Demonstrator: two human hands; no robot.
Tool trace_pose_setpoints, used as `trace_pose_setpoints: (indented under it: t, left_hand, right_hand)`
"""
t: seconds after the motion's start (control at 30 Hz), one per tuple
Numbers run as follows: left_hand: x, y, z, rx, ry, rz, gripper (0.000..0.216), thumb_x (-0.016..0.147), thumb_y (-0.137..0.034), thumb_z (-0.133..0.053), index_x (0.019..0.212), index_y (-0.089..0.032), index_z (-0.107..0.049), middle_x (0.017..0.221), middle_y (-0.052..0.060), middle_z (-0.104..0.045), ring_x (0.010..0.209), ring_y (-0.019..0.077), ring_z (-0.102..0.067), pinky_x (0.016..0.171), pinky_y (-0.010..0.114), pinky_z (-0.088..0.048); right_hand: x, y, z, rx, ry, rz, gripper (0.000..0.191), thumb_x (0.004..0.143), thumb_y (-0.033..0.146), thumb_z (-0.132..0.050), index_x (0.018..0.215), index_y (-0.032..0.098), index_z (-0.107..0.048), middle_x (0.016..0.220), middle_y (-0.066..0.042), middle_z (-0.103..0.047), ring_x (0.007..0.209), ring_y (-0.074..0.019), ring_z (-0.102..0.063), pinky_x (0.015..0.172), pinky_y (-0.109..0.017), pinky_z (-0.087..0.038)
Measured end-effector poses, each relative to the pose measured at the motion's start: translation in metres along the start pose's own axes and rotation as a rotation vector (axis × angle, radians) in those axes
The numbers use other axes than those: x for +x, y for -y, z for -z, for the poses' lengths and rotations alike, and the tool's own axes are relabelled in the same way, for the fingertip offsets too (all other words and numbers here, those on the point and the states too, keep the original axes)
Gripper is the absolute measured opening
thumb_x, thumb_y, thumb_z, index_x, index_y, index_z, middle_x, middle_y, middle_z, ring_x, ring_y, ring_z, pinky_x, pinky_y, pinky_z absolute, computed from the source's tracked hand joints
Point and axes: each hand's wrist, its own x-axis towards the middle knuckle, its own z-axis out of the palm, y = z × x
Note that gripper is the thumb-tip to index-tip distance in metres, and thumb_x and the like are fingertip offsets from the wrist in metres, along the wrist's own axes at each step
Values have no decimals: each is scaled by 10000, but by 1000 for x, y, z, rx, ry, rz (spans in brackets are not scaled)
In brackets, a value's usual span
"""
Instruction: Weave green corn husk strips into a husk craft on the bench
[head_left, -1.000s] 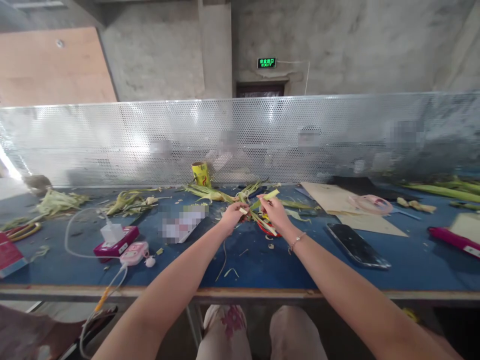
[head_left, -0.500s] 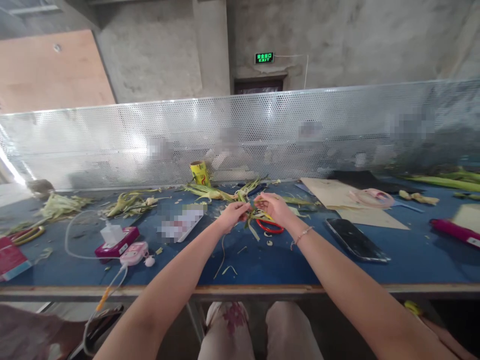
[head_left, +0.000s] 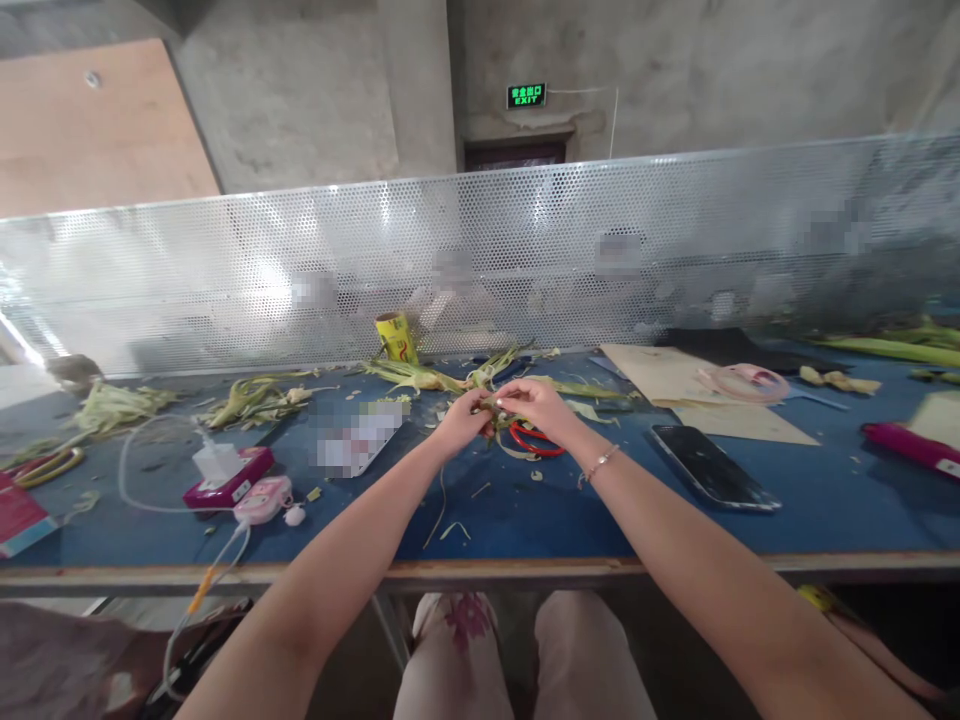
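My left hand and my right hand meet above the middle of the table, fingertips almost touching. My left fingers are closed around some green plant strips, whose ends show below the fingertips. The right thumb and fingers pinch the same strips from the other side; much of them is hidden by the fingers. Just under my right hand lies a red loop-shaped handle, probably of scissors. Behind both hands, a bundle of pale green stalks and leaves lies on the table.
A yellow can-like tube stands before a perforated metal screen. Left are a phone-shaped object, a magenta block with a white charger, and leaf piles. Right are a dark phone, cardboard and a pink tape roll.
My hands have drawn closer together, and the right fingers now sit nearer the left. The plant strips that hung below the hands show less. The view has tilted slightly down.
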Motion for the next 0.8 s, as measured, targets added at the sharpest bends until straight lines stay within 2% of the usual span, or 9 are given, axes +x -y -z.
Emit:
trace_pose_setpoints:
  t: [0.13, 0.23, 0.33, 0.4, 0.47, 0.53, 0.6, 0.7, 0.8]
  left_hand:
    - [4, 0, 4, -95, -142, 65, 184, 730, -55, -529, 885, -154, -521, 490, -76, -495, 383, 71, -475, 446, 197, -377]
    - [5, -2, 9, -268, -184, 60, 212, 749, -86, -547, 944, -156, -505, 540, -64, -528, 359, 51, -417, 404, 183, -317]
    - [5, -3, 14, -402, -153, 61, 213, 764, -148, -592, 962, -148, -514, 574, -54, -535, 372, 30, -384, 393, 173, -278]
    - [5, -4, 16, -445, -99, 70, 260, 752, -197, -641, 979, -148, -523, 564, -58, -517, 404, 37, -409, 414, 177, -306]
    - [4, -3, 17, -451, -32, 64, 344, 719, -239, -700, 1002, -148, -526, 557, -61, -507, 444, 50, -445, 439, 184, -332]
    - [3, -1, 16, -415, 37, 49, 433, 685, -278, -744, 1034, -150, -523, 567, -62, -514, 456, 45, -440, 438, 182, -309]
    - [2, 0, 15, -336, 97, 32, 500, 675, -321, -757, 1078, -154, -513, 585, -61, -527, 441, 31, -409, 421, 181, -256]
    - [0, 2, 13, -205, 140, 11, 555, 692, -370, -740, 1140, -165, -485, 586, -70, -522, 403, 20, -360, 411, 192, -214]
    - [-1, 3, 11, -146, 147, 15, 499, 701, -367, -729, 1086, -167, -483, 574, -77, -512, 384, 16, -344, 409, 192, -211]
  right_hand:
    - [1, -4, 9, -258, -112, 153, 204, 770, 292, -586, 942, 210, -657, 993, -71, -656, 944, -201, -603, 864, -395, -468]
    - [2, -4, 17, -375, -219, 242, 214, 814, 250, -478, 942, 201, -643, 994, -79, -627, 797, -168, -608, 813, -384, -490]
    - [4, -2, 24, -256, -406, 196, 267, 856, 310, -392, 982, 201, -601, 937, -64, -593, 586, -121, -535, 622, -324, -499]
    - [5, 0, 27, -97, -450, 126, 293, 865, 372, -372, 1003, 212, -575, 893, -46, -574, 540, -109, -500, 527, -284, -464]
    - [4, 3, 28, -23, -407, 114, 293, 848, 399, -412, 1013, 217, -571, 890, -40, -567, 590, -115, -520, 536, -273, -461]
    - [1, 7, 25, -83, -300, 159, 314, 797, 372, -517, 1066, 222, -576, 980, -57, -575, 740, -143, -561, 626, -289, -490]
    - [-4, 10, 18, -180, -133, 205, 450, 746, 308, -591, 1188, 242, -539, 1137, -82, -552, 883, -171, -560, 713, -317, -509]
    - [-12, 12, 6, -326, 154, 243, 659, 727, 263, -637, 1348, 299, -420, 1297, -103, -452, 943, -186, -548, 701, -331, -533]
    - [-16, 13, -3, -530, 211, 370, 662, 747, 243, -661, 1359, 347, -429, 1317, -86, -403, 997, -195, -537, 833, -399, -528]
